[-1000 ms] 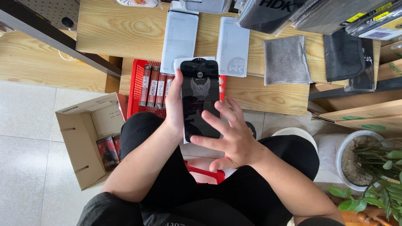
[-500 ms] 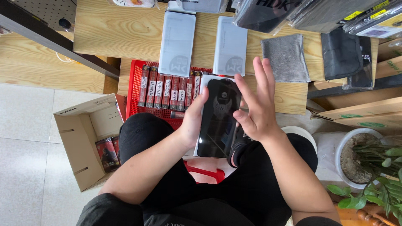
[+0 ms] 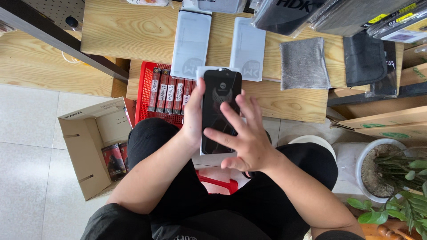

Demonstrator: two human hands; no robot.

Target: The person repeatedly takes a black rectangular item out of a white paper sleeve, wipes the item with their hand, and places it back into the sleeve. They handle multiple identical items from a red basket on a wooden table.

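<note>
Wooden bench (image 3: 129,31) w/ two white packs, red basket (image 3: 143,95) below at 10 o'clock. Left hand (image 3: 193,116) grips black phone-shaped panel (image 3: 220,111) by its edge over lap; right hand (image 3: 249,138), fingers spread flat, presses its face. Risk: edge-only grip may slip, panel drops to tile.

Wooden tabletop (image 3: 133,31) carries two white flat packs (image 3: 191,44), a grey cloth (image 3: 304,64) and a black cloth (image 3: 367,60). Red basket (image 3: 144,89) of slim boxes hangs off its edge. Open carton (image 3: 86,151) on the floor, probably cans inside. Potted plant (image 3: 391,173) at right.
</note>
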